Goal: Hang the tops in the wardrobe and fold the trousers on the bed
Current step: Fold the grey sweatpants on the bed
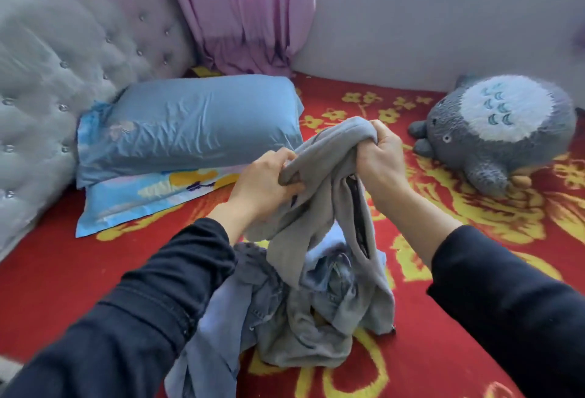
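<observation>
Red and yellow-flowered, the bed (79,271) served as the sorting surface. At its near middle sat a crumpled pile of clothes (278,321), denim and grey. A grey garment (319,176) was held up over it, probably to find its shape; left hand (269,182) and right hand (378,150) each clenched bunched cloth.

The bedspread (47,271) is red with a yellow flower pattern. The top pillow (196,119) is plain blue; the lower pillow (142,198) is light blue with yellow and white prints. The headboard (63,49) is pale grey, the curtain (247,11) lilac-pink, the wall (427,33) white. The soft toy (493,132) is grey, its white belly marked with blue crescents. The garment (326,157) is plain grey, the heap of clothes (259,296) faded denim blue, the sleeves (142,318) dark navy.
</observation>
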Motion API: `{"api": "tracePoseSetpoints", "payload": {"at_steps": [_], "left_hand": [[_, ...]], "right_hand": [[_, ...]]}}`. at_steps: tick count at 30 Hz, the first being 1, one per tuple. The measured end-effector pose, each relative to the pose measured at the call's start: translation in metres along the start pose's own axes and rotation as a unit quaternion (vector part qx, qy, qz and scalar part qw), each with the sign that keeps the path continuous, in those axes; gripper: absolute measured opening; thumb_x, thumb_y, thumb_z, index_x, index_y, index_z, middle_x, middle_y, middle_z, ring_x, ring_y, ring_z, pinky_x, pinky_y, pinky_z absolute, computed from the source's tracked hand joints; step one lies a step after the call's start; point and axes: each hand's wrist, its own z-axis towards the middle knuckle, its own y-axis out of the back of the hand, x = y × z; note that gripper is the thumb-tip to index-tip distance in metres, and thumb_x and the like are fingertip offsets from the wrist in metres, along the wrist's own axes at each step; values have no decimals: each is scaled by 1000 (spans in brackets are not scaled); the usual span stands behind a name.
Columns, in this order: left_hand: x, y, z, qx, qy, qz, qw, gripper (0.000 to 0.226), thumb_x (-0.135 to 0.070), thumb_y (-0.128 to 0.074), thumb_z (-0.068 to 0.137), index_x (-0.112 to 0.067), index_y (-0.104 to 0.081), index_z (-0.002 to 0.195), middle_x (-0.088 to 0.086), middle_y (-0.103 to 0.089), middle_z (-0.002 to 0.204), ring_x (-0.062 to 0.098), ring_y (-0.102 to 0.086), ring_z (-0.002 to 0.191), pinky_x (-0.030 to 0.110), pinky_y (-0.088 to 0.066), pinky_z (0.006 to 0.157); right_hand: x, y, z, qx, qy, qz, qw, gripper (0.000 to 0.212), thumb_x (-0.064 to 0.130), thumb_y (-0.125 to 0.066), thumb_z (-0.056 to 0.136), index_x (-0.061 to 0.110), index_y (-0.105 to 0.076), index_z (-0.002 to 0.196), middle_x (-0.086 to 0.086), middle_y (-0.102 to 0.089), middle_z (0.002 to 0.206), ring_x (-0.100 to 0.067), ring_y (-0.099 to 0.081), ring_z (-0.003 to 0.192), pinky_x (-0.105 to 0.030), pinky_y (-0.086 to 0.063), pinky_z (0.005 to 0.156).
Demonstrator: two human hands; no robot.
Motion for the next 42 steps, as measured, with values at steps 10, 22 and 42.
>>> {"api": "tracePoseSetpoints", "payload": {"at_steps": [10,22,42], "left_hand": [[-122,57,-14,-2,118,-272,955,28,-30,-49,99,-12,-67,87,4,-67,87,20,-62,80,27,-48,64],[-318,178,-26,66,-15,-515,855,23,-20,-41,102,-11,-62,105,9,-68,86,22,-66,75,38,-60,59],[-336,135,-51,22,147,-661,735,20,-16,-54,87,-7,-55,105,13,-64,104,28,-67,81,31,-55,47]], "right_hand": [[135,124,-30,-105,21,71,992,26,14,-38,82,25,-60,71,-2,-58,70,-24,-55,72,-48,-58,66],[219,245,-55,39,37,-38,998,77,14,-68,64,20,-46,138,7,-55,127,-21,-56,112,-26,-48,77],[131,300,-158,-262,-100,-130,951,4,15,-63,74,15,-63,70,-4,-63,65,-28,-63,70,-40,-56,66]]}}
